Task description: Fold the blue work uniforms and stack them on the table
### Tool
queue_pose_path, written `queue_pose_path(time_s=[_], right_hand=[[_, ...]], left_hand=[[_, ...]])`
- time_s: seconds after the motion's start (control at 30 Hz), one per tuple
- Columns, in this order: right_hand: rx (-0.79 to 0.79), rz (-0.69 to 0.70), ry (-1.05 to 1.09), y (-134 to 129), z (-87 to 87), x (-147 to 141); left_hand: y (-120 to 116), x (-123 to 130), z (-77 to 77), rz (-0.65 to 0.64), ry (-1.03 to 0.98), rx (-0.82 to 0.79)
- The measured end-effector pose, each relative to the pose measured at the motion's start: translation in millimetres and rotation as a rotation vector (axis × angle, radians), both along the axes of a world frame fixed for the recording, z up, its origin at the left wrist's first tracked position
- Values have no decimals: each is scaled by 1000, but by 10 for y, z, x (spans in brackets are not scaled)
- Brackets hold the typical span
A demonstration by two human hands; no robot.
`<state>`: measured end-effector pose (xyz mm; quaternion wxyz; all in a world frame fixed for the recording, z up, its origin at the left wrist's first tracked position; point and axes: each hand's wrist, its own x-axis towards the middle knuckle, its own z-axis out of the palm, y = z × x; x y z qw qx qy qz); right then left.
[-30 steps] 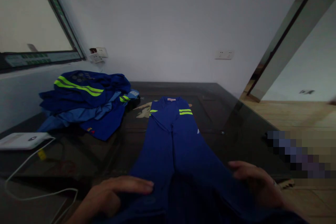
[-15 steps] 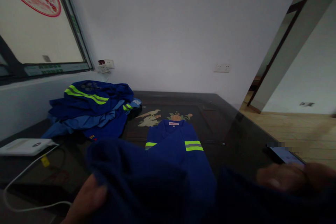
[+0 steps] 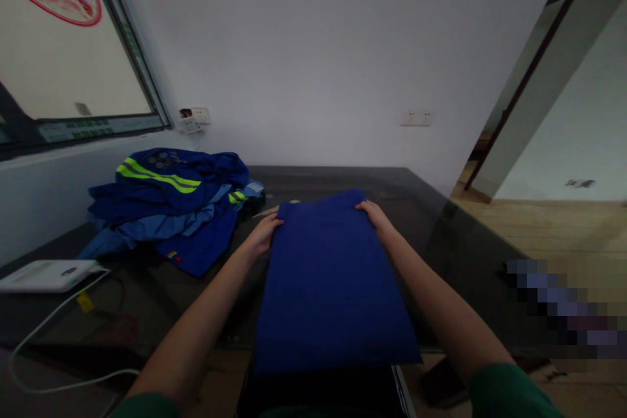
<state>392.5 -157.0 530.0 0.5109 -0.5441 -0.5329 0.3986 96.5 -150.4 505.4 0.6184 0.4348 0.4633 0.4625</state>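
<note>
A blue garment [image 3: 333, 281] lies in a long rectangle from the middle of the dark table to its front edge, its near end overhanging. My left hand [image 3: 267, 230] grips its far left corner, and my right hand [image 3: 371, 212] grips its far right corner. Both hands have their fingers closed on the cloth. No reflective bands or collar show on this garment now.
A heap of blue clothes with yellow-green bands [image 3: 166, 202] lies at the table's back left. A white device [image 3: 53, 275] with a white cable sits at the left. A pixelated object [image 3: 553, 294] is at the right edge.
Both hands have moved forward, away from me, carrying the garment's edge over its upper part. The collar and yellow-green bands are now covered, and the cloth lies flatter.
</note>
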Motion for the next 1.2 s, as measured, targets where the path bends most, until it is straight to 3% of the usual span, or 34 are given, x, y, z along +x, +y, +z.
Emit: queue_pose_path(time_s=[0.1,0.23,0.33,0.43,0.57,0.73,0.83,1.2], right_hand=[[-165,28,57,115,-321,-4],[-229,19,112,158,-502,35],[-221,19,145,209,-500,58],[-190,23,160,253,-457,67],[-20,37,134,286,-457,100],[4,-83,-280,340,-637,167],[13,-122,-331,369,-723,195],[123,-179,-565,359,-724,173]], left_hand=[[136,-36,-255,-2,96,-72],[179,-47,-318,-40,91,-94],[208,-33,-251,-88,7,-81],[246,-30,-173,-51,-37,-57],[308,-52,-188,-44,-49,16],[401,-65,-377,8,137,37],[439,-74,-433,-22,148,48],[493,-27,-353,99,418,121]])
